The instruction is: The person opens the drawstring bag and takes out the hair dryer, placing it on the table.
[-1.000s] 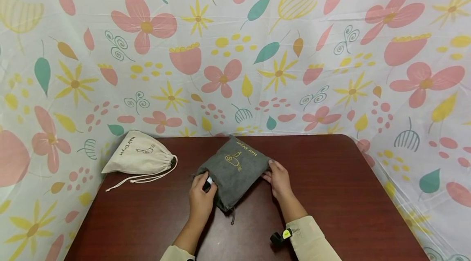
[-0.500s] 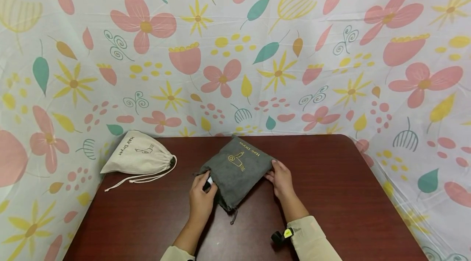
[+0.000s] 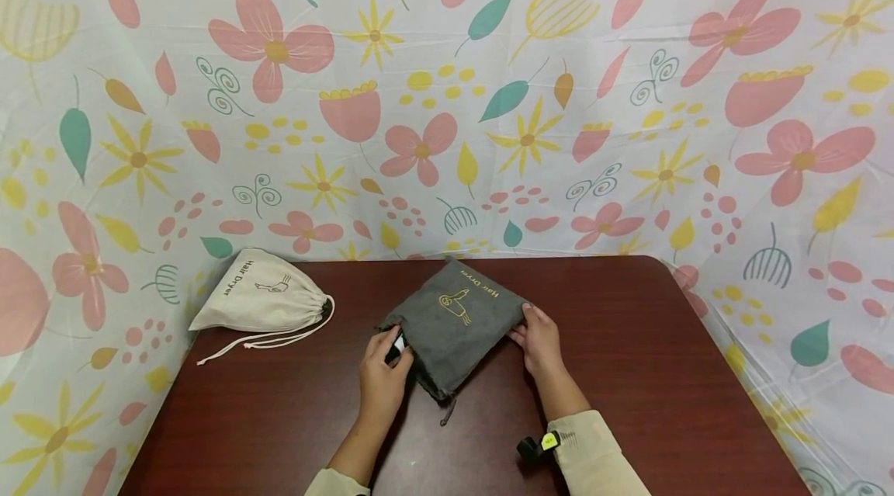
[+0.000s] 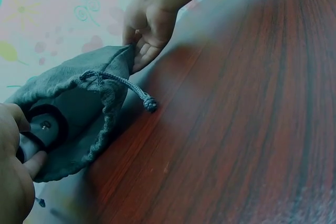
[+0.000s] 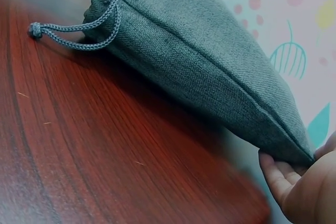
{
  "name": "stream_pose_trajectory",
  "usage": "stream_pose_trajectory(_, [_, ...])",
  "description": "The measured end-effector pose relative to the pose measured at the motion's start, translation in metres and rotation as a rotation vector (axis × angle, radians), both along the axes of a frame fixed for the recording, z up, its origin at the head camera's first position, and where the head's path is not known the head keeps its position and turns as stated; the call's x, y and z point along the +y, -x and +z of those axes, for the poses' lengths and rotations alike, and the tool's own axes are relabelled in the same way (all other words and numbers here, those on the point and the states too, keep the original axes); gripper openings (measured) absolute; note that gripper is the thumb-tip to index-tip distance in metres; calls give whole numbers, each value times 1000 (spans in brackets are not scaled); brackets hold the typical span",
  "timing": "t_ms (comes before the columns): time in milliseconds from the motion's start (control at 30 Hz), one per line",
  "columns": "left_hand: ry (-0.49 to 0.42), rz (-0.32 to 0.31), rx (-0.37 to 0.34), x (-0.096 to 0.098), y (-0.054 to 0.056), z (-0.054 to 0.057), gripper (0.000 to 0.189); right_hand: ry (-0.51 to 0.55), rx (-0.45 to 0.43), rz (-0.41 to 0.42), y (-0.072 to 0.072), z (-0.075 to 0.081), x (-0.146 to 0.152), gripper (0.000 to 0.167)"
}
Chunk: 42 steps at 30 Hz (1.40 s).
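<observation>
A grey drawstring bag [image 3: 450, 325] with yellow "Hair Dryer" print is held slanted over the table, its mouth facing my left hand. My left hand [image 3: 382, 372] grips a white and black object at that mouth, apparently a hair dryer [image 4: 32, 142], most of it hidden in the bag. In the left wrist view a black loop [image 4: 65, 124], perhaps its cord, shows inside the opening. My right hand [image 3: 541, 337] pinches the bag's far right corner between thumb and fingers. A knotted grey drawstring [image 5: 79, 35] hangs from the bag's mouth.
A cream drawstring bag [image 3: 265, 294], also printed "Hair Dryer", lies at the back left of the brown table [image 3: 628, 341], its white cords [image 3: 279, 337] trailing forward. Behind the table hangs a flowered cloth [image 3: 419, 193].
My right hand has moved slightly right, drawing the grey bag along with it. A little more of the white object shows beside my left hand, which has stayed almost still.
</observation>
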<state>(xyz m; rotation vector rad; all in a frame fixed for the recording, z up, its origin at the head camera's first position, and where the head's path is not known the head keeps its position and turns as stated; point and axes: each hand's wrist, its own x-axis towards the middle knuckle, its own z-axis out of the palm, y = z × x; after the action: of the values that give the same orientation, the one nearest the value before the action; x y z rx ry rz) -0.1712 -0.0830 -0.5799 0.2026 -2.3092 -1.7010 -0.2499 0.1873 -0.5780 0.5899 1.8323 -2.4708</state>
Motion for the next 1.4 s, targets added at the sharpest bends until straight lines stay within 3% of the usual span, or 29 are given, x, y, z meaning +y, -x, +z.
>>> stream_pose_trajectory(667, [-8,-12,16,-2,0,0,49,44,-11,-50,5,1,14,53])
stream_pose_trajectory(900, [-36,-16,64,-2,2,-3,48,25,-51,-9,4,1,21,59])
stream_pose_trajectory(1400, [-22,20,102,-5,3,-3,47,55,-62,-45,4,1,31,62])
